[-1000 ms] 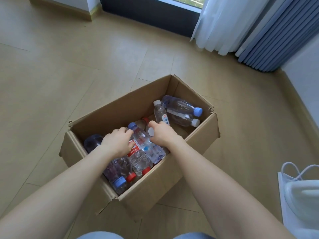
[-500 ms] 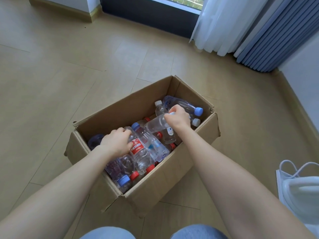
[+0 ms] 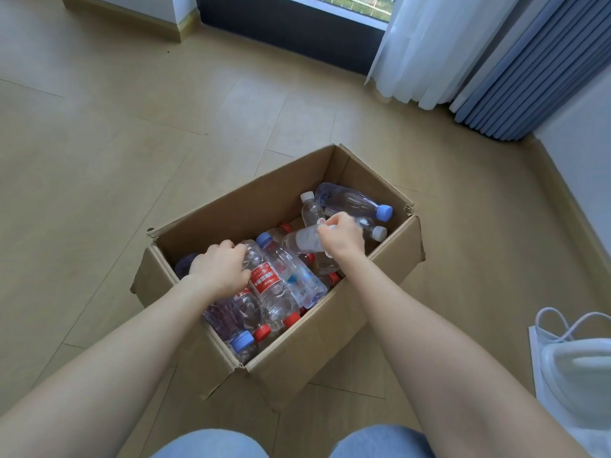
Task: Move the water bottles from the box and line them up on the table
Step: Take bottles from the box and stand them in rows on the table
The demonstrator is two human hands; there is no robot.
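Observation:
An open cardboard box (image 3: pixel 317 352) stands on the floor, filled with several clear plastic water bottles with red, blue and white caps. My right hand (image 3: pixel 342 236) is closed around the neck end of a clear bottle with a white label (image 3: pixel 302 239), held tilted above the pile. My left hand (image 3: pixel 220 267) grips the base of a red-labelled bottle (image 3: pixel 271 289) that lies in the box's left half. A blue-capped bottle (image 3: pixel 352 201) and a white-capped one (image 3: pixel 310 208) rest at the box's far right end. No table is in view.
Wooden floor (image 3: pixel 132 127) surrounds the box. White curtain (image 3: pixel 426 44) and blue-grey curtain (image 3: pixel 529 67) hang at the back right, beside a dark window base. A white bag with cord handles (image 3: pixel 575 368) sits at the right edge. My blue-trousered knees (image 3: pixel 211 446) show at the bottom.
My right hand moved from the box's middle toward its right end and lifted a white-labelled bottle by the neck. My left hand stayed on the red-labelled bottle.

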